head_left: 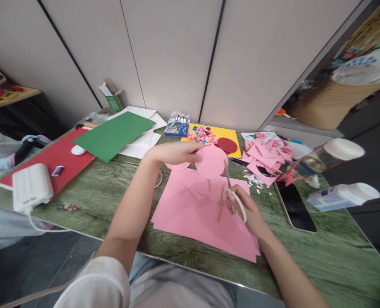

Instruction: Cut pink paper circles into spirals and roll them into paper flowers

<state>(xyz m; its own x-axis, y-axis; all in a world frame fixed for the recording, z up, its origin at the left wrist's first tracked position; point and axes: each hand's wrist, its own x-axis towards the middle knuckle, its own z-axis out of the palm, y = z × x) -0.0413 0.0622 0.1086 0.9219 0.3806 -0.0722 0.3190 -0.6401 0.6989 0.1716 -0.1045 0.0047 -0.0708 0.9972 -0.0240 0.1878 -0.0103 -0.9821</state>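
My left hand [182, 153] pinches the upper left edge of a pink paper circle [212, 162], raised over the table. In my right hand [245, 207] is a pair of scissors [237, 202] with white handles, its blades pointing up at the circle's right edge. Whether the blades touch the paper I cannot tell. Below both hands lie pink paper sheets [190, 214] in a loose stack. Another pink circle [178, 166] shows partly under my left hand.
A yellow sheet [235, 136] bears small pompoms [203, 135] and a red circle [227, 145]. Pink scraps [267, 157], a phone [295, 208] and a white-capped bottle [340, 194] stand right. Green paper [114, 134], red paper [76, 147] and a white power bank [32, 187] lie left.
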